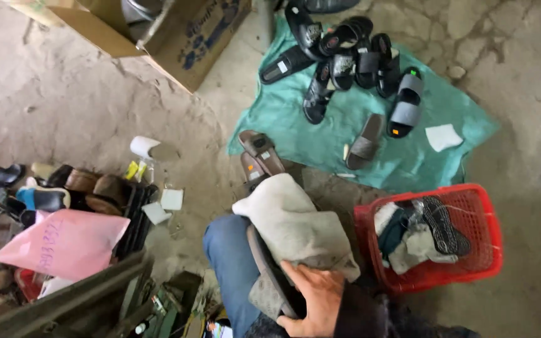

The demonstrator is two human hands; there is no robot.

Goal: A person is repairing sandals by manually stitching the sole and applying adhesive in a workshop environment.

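Observation:
My right hand [311, 300] reaches in from the lower right in a dark sleeve and grips a dark grey sandal [269, 270] held on edge over my knee in blue jeans [230, 263]. A beige cloth [295, 225] is draped over the sandal's upper part, just above my fingers. A pair of brown sandals [259, 155] lies on the concrete floor beyond the knee. My left hand does not show; it may be under the cloth.
A teal cloth [320, 138] on the floor carries several black and grey sandals [345, 56]. A red basket [483, 213] of rags stands at the right. A cardboard box [183, 44] is at the top, with a pink bag [64, 244] and a shoe rack [95, 188] at the left.

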